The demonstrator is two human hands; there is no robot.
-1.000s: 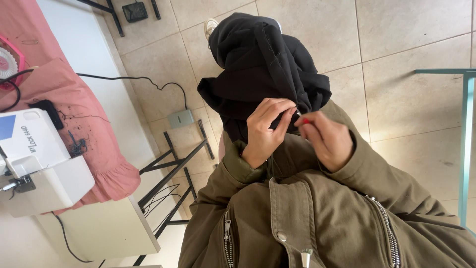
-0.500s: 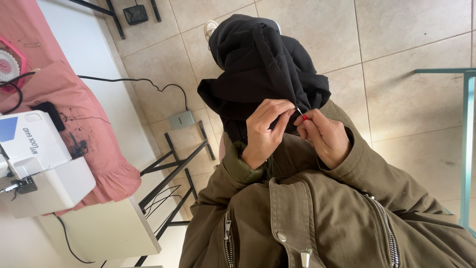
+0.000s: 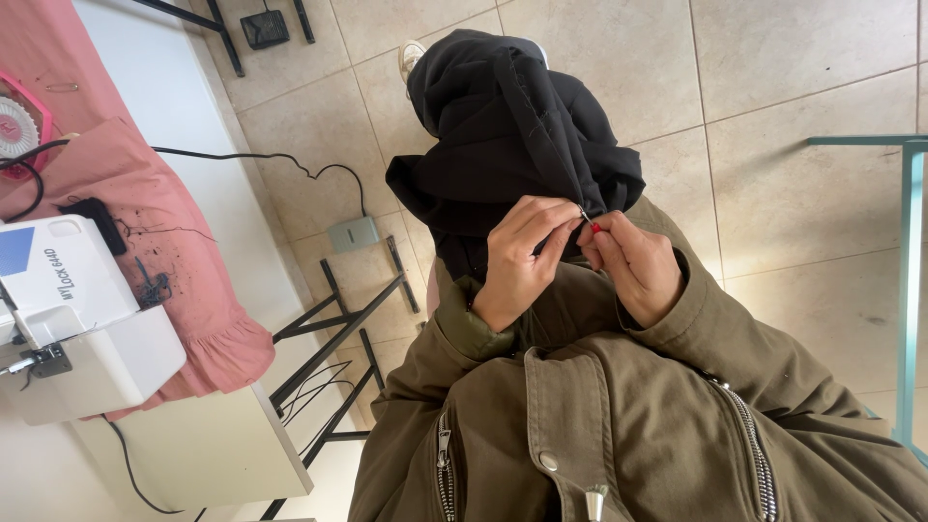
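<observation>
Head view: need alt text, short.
Seen from above, a person in an olive jacket pinches a seam of black fabric with the left hand while the right hand works a small red-handled tool into it. A white sewing machine sits on pink cloth at left.

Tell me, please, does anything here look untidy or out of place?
Yes. Loose dark thread clippings lie scattered on the pink cloth beside the white sewing machine, and the cloth hangs over the table edge. The black garment is bunched in the lap, where the left hand and right hand pinch its seam.
</observation>
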